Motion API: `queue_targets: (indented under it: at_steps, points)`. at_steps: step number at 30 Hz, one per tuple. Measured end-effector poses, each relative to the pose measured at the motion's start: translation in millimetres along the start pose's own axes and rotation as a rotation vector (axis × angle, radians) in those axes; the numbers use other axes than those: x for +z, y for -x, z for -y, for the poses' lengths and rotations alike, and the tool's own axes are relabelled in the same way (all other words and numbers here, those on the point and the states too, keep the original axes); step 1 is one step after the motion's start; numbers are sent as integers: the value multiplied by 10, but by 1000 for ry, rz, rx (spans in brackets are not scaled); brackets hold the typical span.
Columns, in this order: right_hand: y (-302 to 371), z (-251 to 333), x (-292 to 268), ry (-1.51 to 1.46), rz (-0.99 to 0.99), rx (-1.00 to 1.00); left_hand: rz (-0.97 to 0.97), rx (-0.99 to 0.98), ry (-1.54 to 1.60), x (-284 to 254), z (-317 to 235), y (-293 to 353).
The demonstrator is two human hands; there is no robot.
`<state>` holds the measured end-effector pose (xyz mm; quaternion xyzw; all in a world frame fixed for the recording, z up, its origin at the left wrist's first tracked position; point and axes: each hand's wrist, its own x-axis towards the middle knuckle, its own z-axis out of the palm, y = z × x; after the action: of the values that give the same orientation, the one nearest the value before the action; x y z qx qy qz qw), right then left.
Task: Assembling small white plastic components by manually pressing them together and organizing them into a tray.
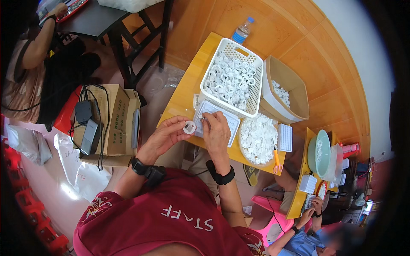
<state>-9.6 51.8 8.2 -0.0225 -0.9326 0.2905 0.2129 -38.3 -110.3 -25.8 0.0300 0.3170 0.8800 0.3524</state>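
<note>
My left hand (167,135) pinches a small round white plastic part (189,127) with dark spots on its face, held above the near edge of the yellow table. Beside it, my right hand (217,133) has its thumb and fingertips pressed together over a shallow white tray (233,124). Whatever those fingertips hold is too small to name. Past the tray stands a white slotted basket (203,87), heaped with white ring-shaped parts (230,81). Just right of my right hand lies a round container piled with small white pieces (257,138).
Orange-handled scissors (277,161) and a small white compartment tray (285,137) lie right of the pile. An open cardboard box (297,81) and a water bottle (242,31) stand by the wall. Left is a carton (113,121) with cables. Co-workers sit left and right.
</note>
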Motion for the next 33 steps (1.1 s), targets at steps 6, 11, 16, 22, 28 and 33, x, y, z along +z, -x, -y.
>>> queue_targets:
  at_steps: [6, 11, 16, 22, 28, 33]
  points:
    - [-6, -81, 35, -28, -31, -53, 4, 13, -6, 14, -11, -65]
    - [46, 31, -174, -305, -62, 77, 31, -11, -57, 96, -28, -52]
    - [200, 187, -330, -440, -61, 17, 9, -11, -109, 220, 8, -55]
    - [308, 167, -258, -127, -252, -164, 31, -11, -129, 319, 89, -71]
    - [370, 126, -244, -115, -273, -198, 14, -43, -141, 389, 97, -58]
    - [381, 129, -233, -64, -317, -199, 29, -20, -145, 407, 114, -54]
